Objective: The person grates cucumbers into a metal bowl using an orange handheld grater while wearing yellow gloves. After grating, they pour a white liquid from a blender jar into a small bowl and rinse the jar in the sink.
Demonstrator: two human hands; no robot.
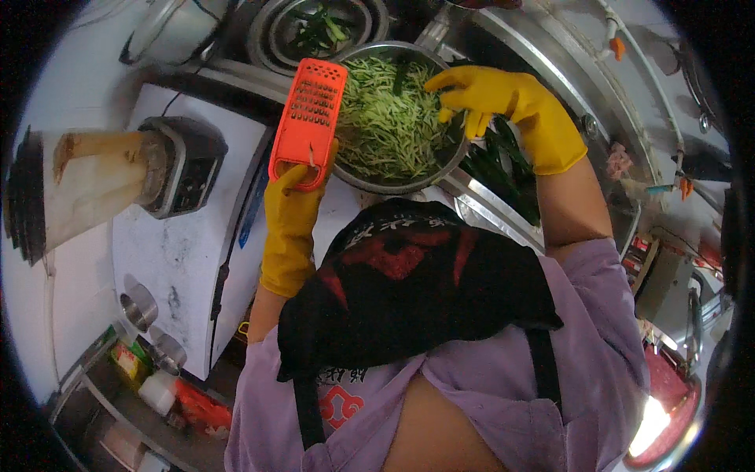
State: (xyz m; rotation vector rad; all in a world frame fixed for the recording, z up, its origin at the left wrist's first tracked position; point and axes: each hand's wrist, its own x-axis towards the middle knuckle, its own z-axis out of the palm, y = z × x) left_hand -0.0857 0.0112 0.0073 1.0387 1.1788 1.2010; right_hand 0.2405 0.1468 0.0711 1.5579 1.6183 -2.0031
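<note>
- At the far left of the frame, a blender with a stained, cloudy jug appears on its side, its dark base toward the middle.
- Just right of it, a white surface runs down the left side; two small metal cups sit near its lower left edge.
- At the top, left of centre, a metal basin holds a few green pieces.
- Left of centre, the left hand, in a yellow glove, is clamped on the lower end of an orange-red grater. One gloved digit crosses its front near the handle opening, and another shows at its right edge. The grater rises from these fingers, tilted slightly right, its holed part well above them.
- At upper centre, a metal bowl is filled with pale green shreds; the grater overlaps its left rim.
- Right of centre, the right hand, also gloved in yellow, reaches over the bowl's right side. Its fingers are bent and partly apart, pointing left, with the shreds just beside and below the tips; whether they touch, I cannot tell. The grater is well apart from them, across the bowl.
- Below this hand lie long dark green vegetables.
</note>
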